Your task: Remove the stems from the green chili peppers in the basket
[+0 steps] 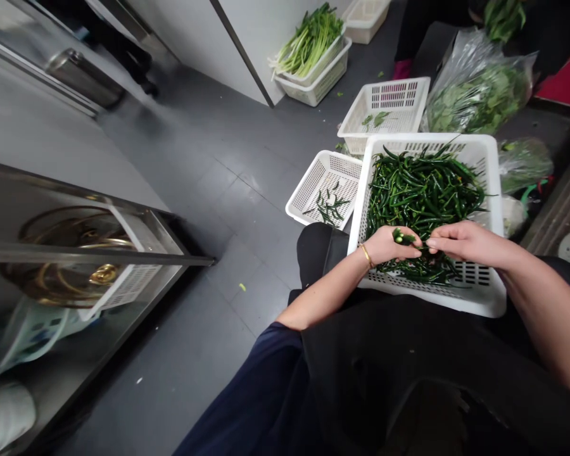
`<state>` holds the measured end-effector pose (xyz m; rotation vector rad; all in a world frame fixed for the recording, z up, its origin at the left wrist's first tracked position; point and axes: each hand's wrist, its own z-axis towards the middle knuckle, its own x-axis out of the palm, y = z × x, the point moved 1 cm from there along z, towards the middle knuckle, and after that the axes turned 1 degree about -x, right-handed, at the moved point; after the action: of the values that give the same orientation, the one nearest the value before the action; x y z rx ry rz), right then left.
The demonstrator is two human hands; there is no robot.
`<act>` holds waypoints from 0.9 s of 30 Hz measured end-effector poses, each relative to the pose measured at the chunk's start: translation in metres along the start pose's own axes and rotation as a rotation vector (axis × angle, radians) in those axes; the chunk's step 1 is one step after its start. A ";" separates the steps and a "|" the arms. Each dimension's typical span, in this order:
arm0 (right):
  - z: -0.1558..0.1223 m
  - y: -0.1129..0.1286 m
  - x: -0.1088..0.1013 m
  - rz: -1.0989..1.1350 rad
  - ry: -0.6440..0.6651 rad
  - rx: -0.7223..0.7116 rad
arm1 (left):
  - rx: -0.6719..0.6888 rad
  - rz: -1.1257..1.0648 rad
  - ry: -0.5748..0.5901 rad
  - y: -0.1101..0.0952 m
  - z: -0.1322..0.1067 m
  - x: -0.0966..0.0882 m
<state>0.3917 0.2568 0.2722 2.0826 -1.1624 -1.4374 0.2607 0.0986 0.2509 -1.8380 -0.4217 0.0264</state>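
Note:
A white plastic basket [496, 221] on my lap holds a heap of thin green chili peppers [422, 187]. Over its near side my left hand [384, 246] is closed around a few green chilies [403, 237], their pale ends showing. My right hand [470, 242] pinches at the end of a chili beside the left fingertips; the fingers hide most of it. To the left of the big basket, a smaller white basket [299, 202] on the floor holds several loose chilies [331, 206].
Behind stand another white basket [384, 95] with a few leaves and stacked baskets [313, 95] of long green stalks. Plastic bags of leafy greens [479, 95] lie at the back right, near another person. A metal shelf [171, 253] with baskets stands at left on the grey floor [209, 209].

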 end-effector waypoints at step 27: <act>0.004 0.023 0.053 0.382 -0.096 -0.072 | 0.095 -0.341 -0.194 0.007 0.006 0.004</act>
<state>0.3864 0.2020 0.2546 1.6451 -1.4299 -1.3797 0.2647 0.1034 0.2436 -1.6552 -0.8513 -0.0092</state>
